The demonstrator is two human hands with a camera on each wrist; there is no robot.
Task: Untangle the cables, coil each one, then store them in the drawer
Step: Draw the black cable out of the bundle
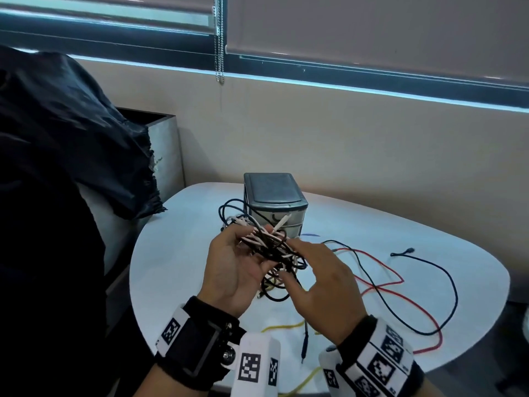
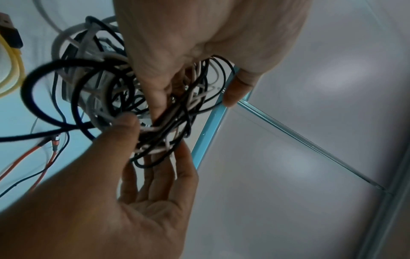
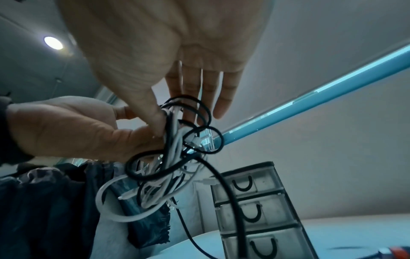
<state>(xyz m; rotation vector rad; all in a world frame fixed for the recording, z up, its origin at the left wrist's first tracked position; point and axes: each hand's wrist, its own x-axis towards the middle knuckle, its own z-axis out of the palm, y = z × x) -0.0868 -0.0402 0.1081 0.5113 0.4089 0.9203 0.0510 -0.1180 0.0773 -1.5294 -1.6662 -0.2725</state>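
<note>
A tangle of black and white cables [image 1: 272,247] [image 2: 124,91] [image 3: 173,166] hangs above the white table [image 1: 177,253]. My left hand [image 1: 237,262] [image 3: 66,129], palm up, grips the bundle from the left. My right hand [image 1: 315,270] [image 3: 166,43] reaches in from the right and pinches strands between thumb and straight fingers. Several loops hang below both hands. Just behind the tangle stands the small grey drawer unit [image 1: 274,202] [image 3: 255,201], its three drawers closed.
A red cable [image 1: 380,282] and a dark blue cable [image 1: 446,276] trail over the right half of the table. A yellow cable [image 1: 286,326] lies near the front edge. A dark jacket [image 1: 57,138] fills the left side.
</note>
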